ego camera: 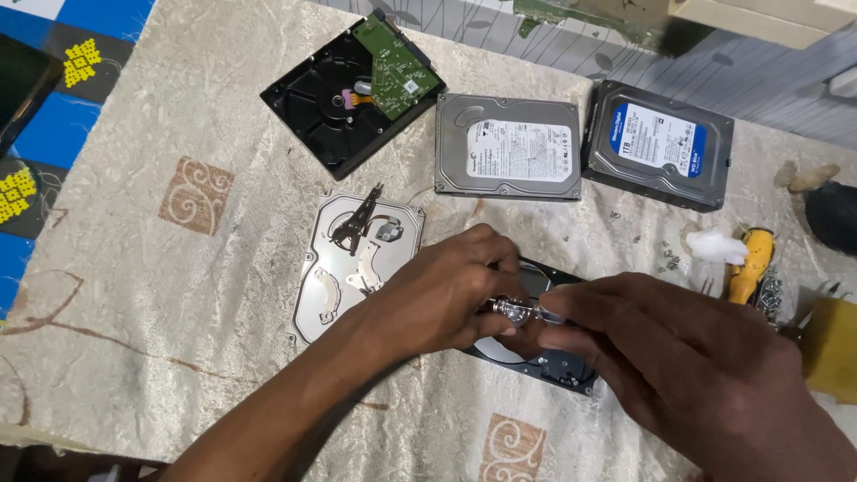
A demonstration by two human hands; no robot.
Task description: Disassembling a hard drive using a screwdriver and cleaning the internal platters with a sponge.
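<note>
So I've got the open black drive (536,361) right under both my hands, and everything here I'll place relative to it. My right hand (687,366) comes in from its right side, fingers pinched narrow around the clear handle of a small screwdriver (522,310). The screwdriver's long axis runs roughly left-right across the top of the drive, handle end toward my right hand, tip end pointing left toward my left hand (446,290). My left hand sits on the drive's left edge, fingers curled down, and its fingertips look to be touching the tool's front end or the drive just below it, can't really tell which from this angle, and I can't tell if it's actually gripping anything. So the tip is nearer my left hand, the handle is fully in my right.

Just left of the black drive, touching or nearly so, lies the silver lid plate (357,263) with loose arm parts on it. Farther up from the drive are three more: a black one with a green circuit board (353,94), a grey one (507,147), and a blue-labelled one (659,143). Off to the drive's right is a yellow tool (748,263) amid some loose screws
</note>
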